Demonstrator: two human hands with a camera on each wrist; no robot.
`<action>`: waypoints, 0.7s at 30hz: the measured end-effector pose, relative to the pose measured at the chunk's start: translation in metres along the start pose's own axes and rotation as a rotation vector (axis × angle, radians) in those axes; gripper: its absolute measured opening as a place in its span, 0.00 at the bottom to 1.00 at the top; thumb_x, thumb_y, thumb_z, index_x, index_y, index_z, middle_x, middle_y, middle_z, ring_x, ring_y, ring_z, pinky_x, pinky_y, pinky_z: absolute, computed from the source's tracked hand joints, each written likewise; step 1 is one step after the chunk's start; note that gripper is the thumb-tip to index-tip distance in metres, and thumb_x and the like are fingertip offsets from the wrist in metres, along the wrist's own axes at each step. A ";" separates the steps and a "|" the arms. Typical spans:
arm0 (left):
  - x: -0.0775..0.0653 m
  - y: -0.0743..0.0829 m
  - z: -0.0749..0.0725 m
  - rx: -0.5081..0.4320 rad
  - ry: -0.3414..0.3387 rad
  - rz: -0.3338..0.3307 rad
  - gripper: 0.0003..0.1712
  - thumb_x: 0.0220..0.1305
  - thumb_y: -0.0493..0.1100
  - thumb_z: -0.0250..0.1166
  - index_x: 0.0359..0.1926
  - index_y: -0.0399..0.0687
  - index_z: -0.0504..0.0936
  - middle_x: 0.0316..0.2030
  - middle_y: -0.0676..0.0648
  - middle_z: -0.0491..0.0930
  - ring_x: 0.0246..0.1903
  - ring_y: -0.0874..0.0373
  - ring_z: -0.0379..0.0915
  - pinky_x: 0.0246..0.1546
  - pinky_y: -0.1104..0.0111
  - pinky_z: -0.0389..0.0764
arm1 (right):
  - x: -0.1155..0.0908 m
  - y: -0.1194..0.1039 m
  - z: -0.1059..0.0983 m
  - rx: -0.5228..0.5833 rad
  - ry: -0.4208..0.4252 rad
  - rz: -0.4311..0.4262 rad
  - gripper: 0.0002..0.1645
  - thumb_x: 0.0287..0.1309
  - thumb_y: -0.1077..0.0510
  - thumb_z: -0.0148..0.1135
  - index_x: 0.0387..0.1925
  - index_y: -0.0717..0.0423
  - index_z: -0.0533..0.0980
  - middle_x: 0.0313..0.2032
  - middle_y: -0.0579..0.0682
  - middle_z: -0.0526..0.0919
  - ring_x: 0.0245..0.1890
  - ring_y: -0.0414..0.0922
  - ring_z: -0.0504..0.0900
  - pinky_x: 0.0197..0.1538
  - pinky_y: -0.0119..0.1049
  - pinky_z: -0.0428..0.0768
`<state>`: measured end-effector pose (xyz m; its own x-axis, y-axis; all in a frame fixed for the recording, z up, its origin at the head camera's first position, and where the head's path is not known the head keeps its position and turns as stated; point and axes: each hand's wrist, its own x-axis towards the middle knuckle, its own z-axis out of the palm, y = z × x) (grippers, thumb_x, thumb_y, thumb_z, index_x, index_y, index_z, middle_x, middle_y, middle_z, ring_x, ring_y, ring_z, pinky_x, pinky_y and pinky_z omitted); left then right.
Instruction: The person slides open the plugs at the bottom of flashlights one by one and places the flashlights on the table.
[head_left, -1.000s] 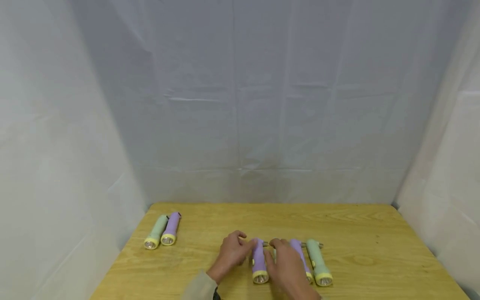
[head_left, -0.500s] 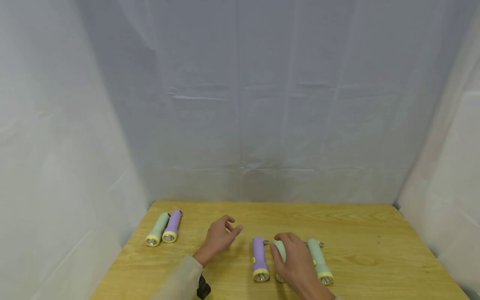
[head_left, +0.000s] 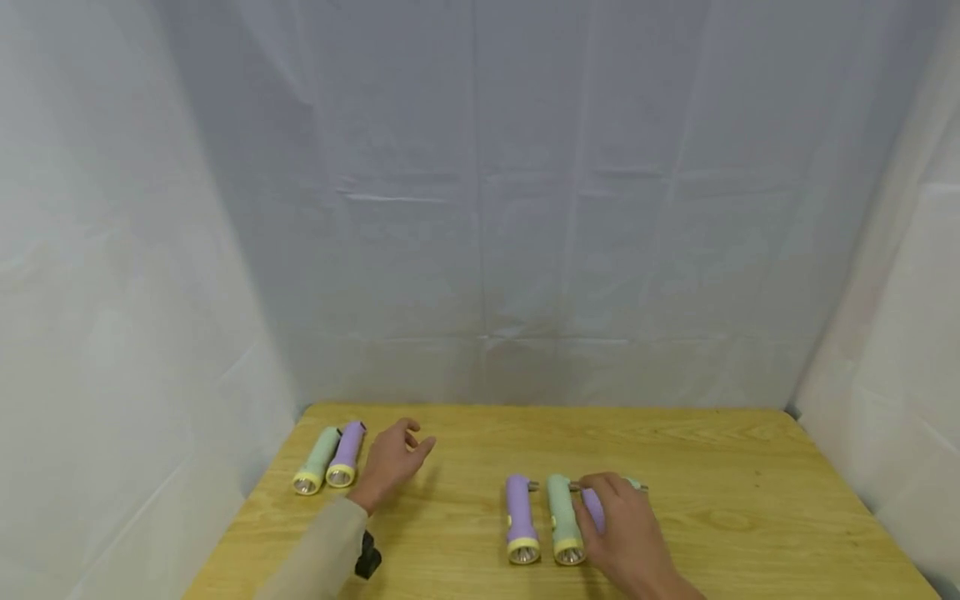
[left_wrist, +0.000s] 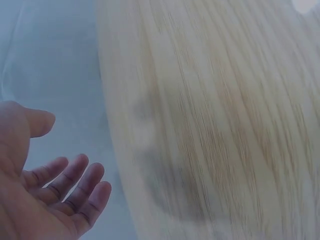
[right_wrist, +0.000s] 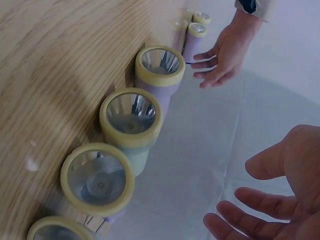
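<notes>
My left hand [head_left: 390, 462] hovers with relaxed fingers just right of a purple flashlight [head_left: 347, 452]; a green flashlight [head_left: 318, 458] lies beside that one. In the left wrist view the left palm [left_wrist: 37, 200] holds nothing. On the right lies a row of flashlights, lenses facing me: purple [head_left: 519, 512], green [head_left: 561, 512], another purple [head_left: 592, 507], and a green one mostly hidden. My right hand [head_left: 626, 533] is over the last two. Its loosely bent fingers [right_wrist: 255, 215] stand apart from the flashlights' yellow-rimmed heads [right_wrist: 97, 180] in the right wrist view.
The wooden table [head_left: 465, 433] carries everything. Pale sheeting hangs behind it [head_left: 480, 250] and on both sides. A dark band [head_left: 367, 557] is on my left wrist, below the sleeve [head_left: 318, 550].
My left hand has left the row's first purple flashlight and moved left towards the far pair. My right hand has shifted right along the row, uncovering the first green flashlight.
</notes>
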<state>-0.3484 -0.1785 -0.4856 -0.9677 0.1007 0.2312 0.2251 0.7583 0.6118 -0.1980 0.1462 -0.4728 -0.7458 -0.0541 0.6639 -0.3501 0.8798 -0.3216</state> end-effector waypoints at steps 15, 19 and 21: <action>0.014 -0.032 -0.036 0.093 0.056 -0.033 0.26 0.71 0.49 0.63 0.58 0.34 0.75 0.45 0.32 0.84 0.38 0.45 0.82 0.38 0.53 0.84 | -0.007 0.027 -0.010 0.056 -0.117 0.100 0.11 0.56 0.61 0.74 0.41 0.56 0.83 0.41 0.54 0.87 0.41 0.51 0.86 0.41 0.48 0.86; 0.016 -0.040 -0.041 0.132 0.043 -0.073 0.27 0.71 0.50 0.62 0.60 0.33 0.74 0.47 0.31 0.83 0.40 0.43 0.83 0.39 0.52 0.84 | -0.010 0.038 -0.017 0.046 -0.157 0.151 0.10 0.57 0.60 0.72 0.41 0.54 0.83 0.43 0.54 0.87 0.42 0.53 0.86 0.43 0.52 0.85; 0.017 -0.044 -0.043 0.154 0.042 -0.084 0.28 0.70 0.50 0.62 0.60 0.31 0.75 0.46 0.31 0.84 0.39 0.43 0.83 0.38 0.52 0.84 | -0.011 0.043 -0.020 0.045 -0.175 0.176 0.11 0.57 0.60 0.72 0.42 0.55 0.82 0.44 0.55 0.86 0.44 0.55 0.86 0.44 0.53 0.85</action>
<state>-0.3702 -0.2378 -0.4760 -0.9760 0.0089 0.2176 0.1210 0.8527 0.5081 -0.1934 0.1944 -0.4807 -0.8830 0.0138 0.4692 -0.2278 0.8613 -0.4541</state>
